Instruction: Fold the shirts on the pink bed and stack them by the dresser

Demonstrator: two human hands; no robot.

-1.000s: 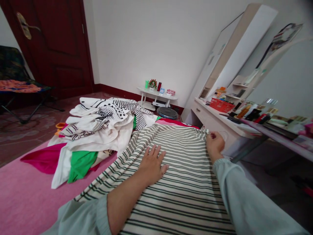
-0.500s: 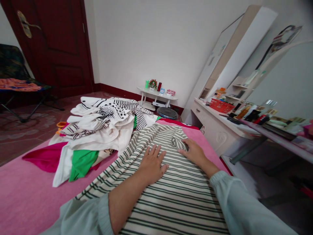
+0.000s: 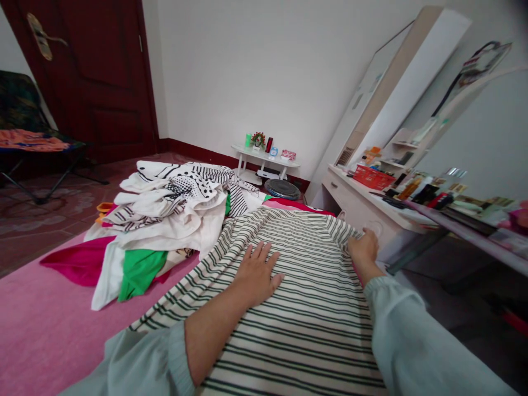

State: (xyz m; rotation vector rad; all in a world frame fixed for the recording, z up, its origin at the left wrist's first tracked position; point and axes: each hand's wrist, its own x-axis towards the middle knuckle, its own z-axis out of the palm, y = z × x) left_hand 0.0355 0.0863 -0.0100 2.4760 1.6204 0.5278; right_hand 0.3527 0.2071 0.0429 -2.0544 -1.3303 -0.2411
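A cream shirt with dark green stripes (image 3: pixel 305 308) lies spread over the pink bed cover (image 3: pixel 37 330). Flat on its middle rests my left hand (image 3: pixel 256 275), fingers spread and holding nothing. My right hand (image 3: pixel 363 250) is closed on the shirt's sleeve (image 3: pixel 341 231), which is pulled out past the bed's right edge. Folds run along the shirt's left side. A heap of clothes (image 3: pixel 177 214), mostly white with black patterns, sits left of the shirt, with green (image 3: pixel 142 272) and magenta (image 3: pixel 80 258) pieces sticking out below.
On the right stands a white dressing table (image 3: pixel 355 212) bearing a red basket (image 3: pixel 373 177) and several bottles. A small white table (image 3: pixel 264 157) is against the far wall. To the left are a folding chair (image 3: pixel 37 146) and a dark red door (image 3: pixel 103 82).
My right hand has moved right, drawing the bunched sleeve outward from the shirt's upper part so it now extends to the side. My left hand has stayed in place.
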